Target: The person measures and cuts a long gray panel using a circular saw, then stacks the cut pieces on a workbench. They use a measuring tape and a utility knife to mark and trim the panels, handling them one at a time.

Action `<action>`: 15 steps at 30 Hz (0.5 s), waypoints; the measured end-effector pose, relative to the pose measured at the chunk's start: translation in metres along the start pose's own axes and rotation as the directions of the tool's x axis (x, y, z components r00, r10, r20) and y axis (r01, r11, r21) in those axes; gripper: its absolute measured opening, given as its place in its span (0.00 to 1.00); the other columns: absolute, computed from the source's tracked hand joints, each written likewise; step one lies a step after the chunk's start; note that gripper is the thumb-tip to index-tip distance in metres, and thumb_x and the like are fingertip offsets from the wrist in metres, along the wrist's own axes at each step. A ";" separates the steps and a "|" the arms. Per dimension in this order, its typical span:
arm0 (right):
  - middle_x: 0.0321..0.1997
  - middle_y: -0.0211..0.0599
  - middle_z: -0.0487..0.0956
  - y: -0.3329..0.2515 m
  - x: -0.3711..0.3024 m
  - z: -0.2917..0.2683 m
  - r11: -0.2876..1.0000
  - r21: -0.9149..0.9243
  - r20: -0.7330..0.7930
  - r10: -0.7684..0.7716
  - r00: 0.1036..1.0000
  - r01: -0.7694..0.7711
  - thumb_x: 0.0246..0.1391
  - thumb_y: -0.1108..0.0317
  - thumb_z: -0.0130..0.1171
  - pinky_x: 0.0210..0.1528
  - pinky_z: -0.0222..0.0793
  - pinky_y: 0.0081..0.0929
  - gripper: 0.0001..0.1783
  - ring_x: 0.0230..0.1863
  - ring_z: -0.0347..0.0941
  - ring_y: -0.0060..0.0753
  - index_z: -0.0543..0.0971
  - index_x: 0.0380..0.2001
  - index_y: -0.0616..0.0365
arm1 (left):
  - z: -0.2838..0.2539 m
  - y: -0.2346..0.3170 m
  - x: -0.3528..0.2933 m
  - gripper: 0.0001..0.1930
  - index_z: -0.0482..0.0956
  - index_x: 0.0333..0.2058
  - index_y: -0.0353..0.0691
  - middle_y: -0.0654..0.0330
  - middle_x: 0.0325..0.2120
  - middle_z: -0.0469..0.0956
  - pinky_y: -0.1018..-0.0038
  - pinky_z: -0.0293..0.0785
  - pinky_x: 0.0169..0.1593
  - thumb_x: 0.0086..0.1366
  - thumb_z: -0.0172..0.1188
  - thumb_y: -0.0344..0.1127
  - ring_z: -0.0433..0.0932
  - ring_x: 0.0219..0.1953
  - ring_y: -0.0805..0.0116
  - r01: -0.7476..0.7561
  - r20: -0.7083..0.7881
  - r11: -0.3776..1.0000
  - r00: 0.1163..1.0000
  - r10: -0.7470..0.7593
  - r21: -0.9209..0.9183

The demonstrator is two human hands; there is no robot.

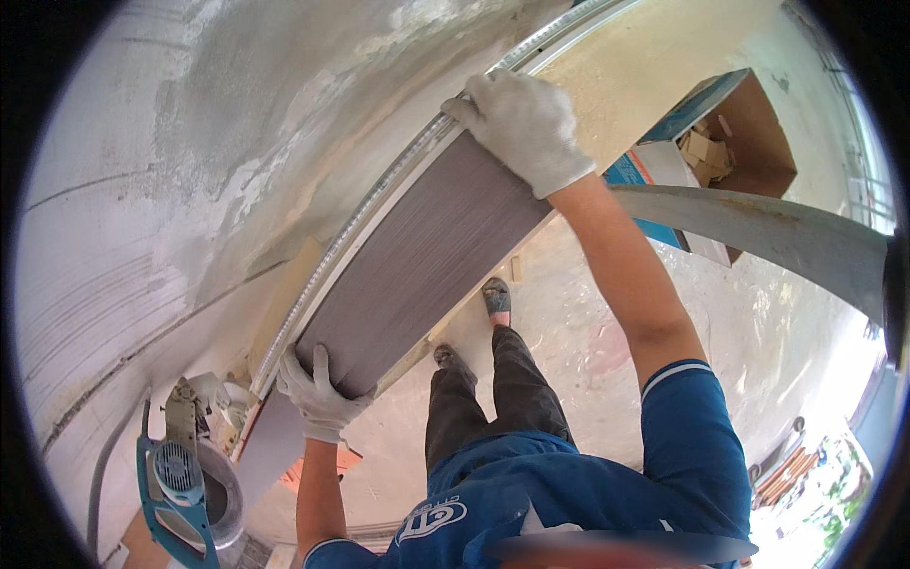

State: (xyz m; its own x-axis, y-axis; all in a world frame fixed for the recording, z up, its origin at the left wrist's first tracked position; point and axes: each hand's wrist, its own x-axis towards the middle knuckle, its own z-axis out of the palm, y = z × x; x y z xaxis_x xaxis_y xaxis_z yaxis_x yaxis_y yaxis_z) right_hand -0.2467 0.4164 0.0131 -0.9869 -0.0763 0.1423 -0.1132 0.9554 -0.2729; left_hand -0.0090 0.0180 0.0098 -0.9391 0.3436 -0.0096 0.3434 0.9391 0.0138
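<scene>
A dark grey-brown panel with fine lengthwise lines [427,247] stretches diagonally in front of me, beside a long silvery metal rail [379,190]. My left hand [320,396], in a pale work glove, grips the panel near its lower left part, with the thumb lying on its face and the fingers at the rail side. Farther up, my right hand [526,128], gloved too, reaches across the panel. Its fingers bend over the edge by the rail, and the fingertips are partly hidden.
At lower left stands a blue-handled power saw [175,484]. An opened cardboard box [758,142] with scraps inside sits on the right. A broad grey blade, blurred [768,223], juts in from the right edge. A stained plaster wall [218,114] rises beyond the rail.
</scene>
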 end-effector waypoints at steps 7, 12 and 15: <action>0.35 0.36 0.84 -0.002 -0.002 0.013 0.952 -0.251 -0.001 -0.179 0.984 0.173 0.63 0.54 0.59 0.32 0.81 0.31 0.15 0.34 0.84 0.38 0.80 0.38 0.54 | 0.005 -0.003 -0.003 0.58 0.60 0.68 0.48 0.27 0.62 0.58 0.31 0.56 0.59 0.37 0.78 0.56 0.60 0.62 0.24 -0.013 -0.037 1.000 0.999 0.013 0.006; 0.37 0.41 0.85 0.007 -0.006 -0.006 0.956 -0.031 -0.202 -0.291 0.935 0.291 0.64 0.52 0.58 0.35 0.82 0.33 0.17 0.37 0.85 0.40 0.79 0.43 0.54 | 0.004 -0.003 -0.002 0.56 0.64 0.65 0.52 0.28 0.64 0.55 0.32 0.60 0.55 0.35 0.78 0.57 0.59 0.63 0.25 0.009 -0.029 0.999 1.000 -0.010 -0.032; 0.28 0.39 0.84 -0.004 -0.007 -0.023 0.991 -0.123 0.067 0.063 0.996 -0.055 0.63 0.53 0.60 0.35 0.82 0.36 0.18 0.35 0.86 0.40 0.83 0.39 0.57 | 0.001 -0.001 -0.001 0.54 0.65 0.65 0.53 0.29 0.64 0.55 0.32 0.59 0.57 0.35 0.78 0.57 0.58 0.64 0.27 0.037 -0.002 0.998 0.999 -0.037 -0.041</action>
State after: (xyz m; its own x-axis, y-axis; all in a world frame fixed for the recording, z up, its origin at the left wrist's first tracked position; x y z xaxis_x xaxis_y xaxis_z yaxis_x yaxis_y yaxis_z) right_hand -0.2370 0.4200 0.0353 -0.9976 -0.0345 0.0604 -0.0439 0.9859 -0.1613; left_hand -0.0083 0.0170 0.0090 -0.9512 0.3085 -0.0078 0.3076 0.9499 0.0546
